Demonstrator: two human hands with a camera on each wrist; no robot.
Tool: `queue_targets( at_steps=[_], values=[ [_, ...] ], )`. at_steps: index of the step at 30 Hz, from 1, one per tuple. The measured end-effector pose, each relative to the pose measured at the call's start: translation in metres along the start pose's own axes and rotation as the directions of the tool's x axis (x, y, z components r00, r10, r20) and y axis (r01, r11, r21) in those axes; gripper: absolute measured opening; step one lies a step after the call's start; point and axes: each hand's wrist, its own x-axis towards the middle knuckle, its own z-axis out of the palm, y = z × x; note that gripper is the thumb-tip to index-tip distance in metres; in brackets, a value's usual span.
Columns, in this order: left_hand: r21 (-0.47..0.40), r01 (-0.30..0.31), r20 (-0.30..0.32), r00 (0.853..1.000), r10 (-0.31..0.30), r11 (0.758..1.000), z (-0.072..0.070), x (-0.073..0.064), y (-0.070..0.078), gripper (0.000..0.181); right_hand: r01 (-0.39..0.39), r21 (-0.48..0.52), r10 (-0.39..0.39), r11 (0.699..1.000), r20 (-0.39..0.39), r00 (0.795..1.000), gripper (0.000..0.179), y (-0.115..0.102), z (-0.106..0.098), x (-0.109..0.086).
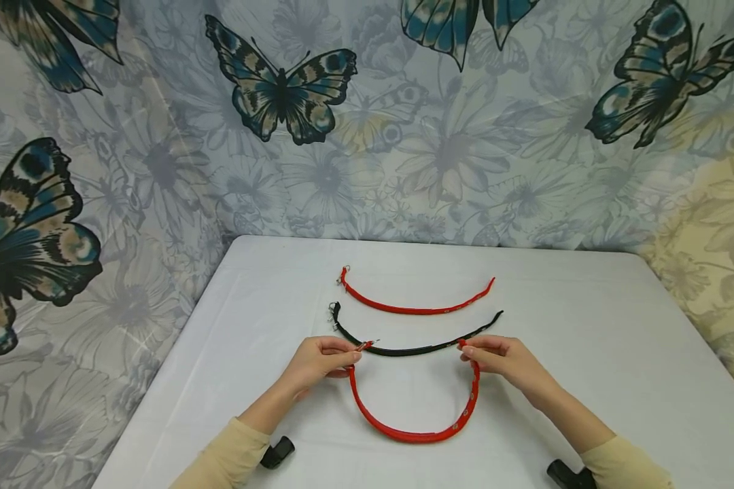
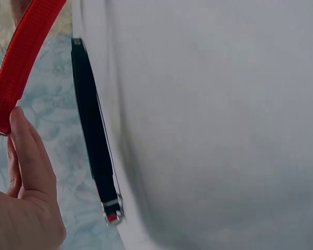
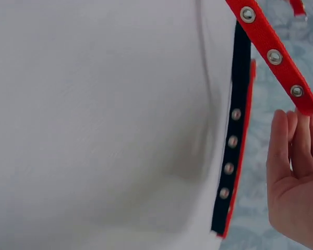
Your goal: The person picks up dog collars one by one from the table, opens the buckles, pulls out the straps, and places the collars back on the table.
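Observation:
A red collar (image 1: 416, 437) hangs in a U between my two hands in the head view. My left hand (image 1: 324, 363) pinches its buckle end, where a bit of metal shows. At the other end, which has metal eyelets, my right hand (image 1: 504, 360) pinches the tip. The right wrist view shows these eyelets on the red strap (image 3: 274, 57) near the fingertips. Just beyond my hands a black collar (image 1: 404, 352) lies curved on the table, buckle to the left.
Behind the black collar, a second red collar (image 1: 412, 310) lies curved the same way on the white table (image 1: 587, 305). A cloth backdrop (image 1: 446, 149) with butterflies and flowers rises at the table's far edge. Dark wrist-worn devices (image 1: 278, 452) show beside both sleeves.

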Motion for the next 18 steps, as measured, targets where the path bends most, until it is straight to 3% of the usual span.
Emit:
queue_targets(
  at_steps=[6,13,18],
  values=[
    [0.019,0.016,-0.144,0.99,-0.013,1.0,-0.017,-0.006,0.002,0.022,-0.07,0.152,0.089,0.986,-0.126,0.988,0.051,0.014,-0.026,-0.012],
    [0.072,0.043,-0.262,0.965,-0.023,0.996,-0.029,-0.008,-0.005,0.032,-0.09,0.382,0.159,0.92,-0.155,0.975,0.037,0.031,-0.043,-0.021],
    [0.182,0.084,-0.287,0.958,-0.029,0.98,-0.034,-0.007,-0.009,0.03,-0.157,0.36,0.229,0.92,-0.167,0.959,0.049,0.043,-0.045,-0.02]
  ],
)
